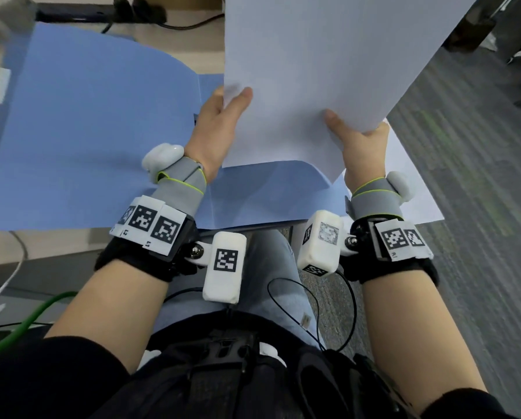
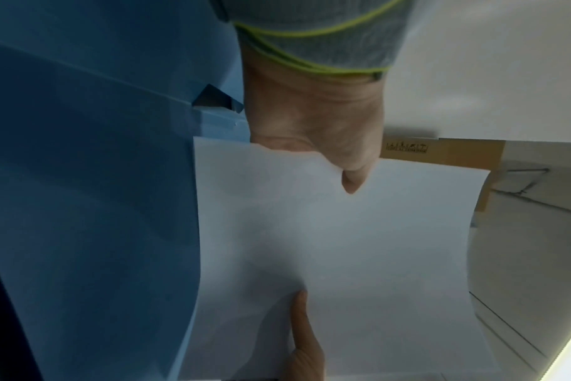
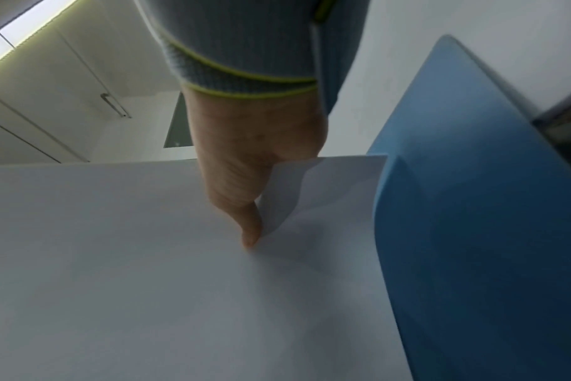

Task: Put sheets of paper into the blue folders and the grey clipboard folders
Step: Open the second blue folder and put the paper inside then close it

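The right hand [image 3: 254, 165] reaches down from a grey wrist band [image 3: 245, 51] edged in yellow-green and pinches a white sheet of paper [image 3: 167, 296] near its upper edge. The thumb lies on the near face, its tip pressed into the paper; the other fingers are hidden behind the sheet. Just right of the thumb the paper's upper corner [image 3: 326, 185] buckles into a soft fold. The sheet fills the lower left of the view. To its right stands a blue folder [image 3: 473, 232], its rounded corner uppermost, which seems to overlap the paper's right edge. Behind, upper left, are pale cabinet doors [image 3: 65, 103] with a metal handle [image 3: 114, 105] and a bright light strip [image 3: 20, 31].
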Demonstrator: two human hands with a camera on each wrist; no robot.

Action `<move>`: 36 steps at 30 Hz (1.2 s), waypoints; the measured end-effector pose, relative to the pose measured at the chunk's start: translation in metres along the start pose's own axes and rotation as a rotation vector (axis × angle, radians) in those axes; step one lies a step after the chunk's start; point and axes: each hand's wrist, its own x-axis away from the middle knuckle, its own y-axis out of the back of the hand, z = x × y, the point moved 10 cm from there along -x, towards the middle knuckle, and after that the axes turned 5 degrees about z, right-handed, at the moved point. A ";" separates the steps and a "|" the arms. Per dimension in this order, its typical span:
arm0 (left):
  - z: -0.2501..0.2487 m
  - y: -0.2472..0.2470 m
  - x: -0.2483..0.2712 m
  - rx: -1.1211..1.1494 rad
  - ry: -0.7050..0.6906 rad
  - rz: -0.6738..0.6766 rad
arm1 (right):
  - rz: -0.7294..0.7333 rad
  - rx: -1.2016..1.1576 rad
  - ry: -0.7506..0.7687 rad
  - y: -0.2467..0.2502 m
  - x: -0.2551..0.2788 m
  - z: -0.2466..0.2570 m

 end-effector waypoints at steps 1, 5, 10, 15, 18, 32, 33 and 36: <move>0.001 0.000 0.000 -0.019 0.009 0.014 | -0.007 -0.001 0.000 0.001 0.000 -0.001; -0.006 0.024 0.001 -0.050 0.013 -0.066 | 0.029 0.045 0.015 -0.001 -0.003 0.003; -0.001 0.070 -0.004 -0.772 0.074 -0.281 | 0.082 0.118 -0.044 -0.010 -0.007 -0.003; 0.016 0.064 -0.012 -1.063 0.147 -0.180 | 0.062 0.291 -0.167 -0.014 -0.012 -0.024; 0.020 0.064 -0.015 -1.126 0.173 -0.142 | 0.062 0.362 -0.218 -0.012 -0.013 -0.034; 0.015 0.106 0.003 -0.954 0.164 -0.246 | 0.173 0.447 -0.348 -0.041 -0.005 -0.070; 0.015 0.108 0.004 -0.926 0.157 -0.252 | 0.174 0.455 -0.358 -0.043 -0.006 -0.073; 0.019 0.113 0.006 -0.863 0.151 -0.257 | 0.174 0.467 -0.373 -0.046 -0.007 -0.080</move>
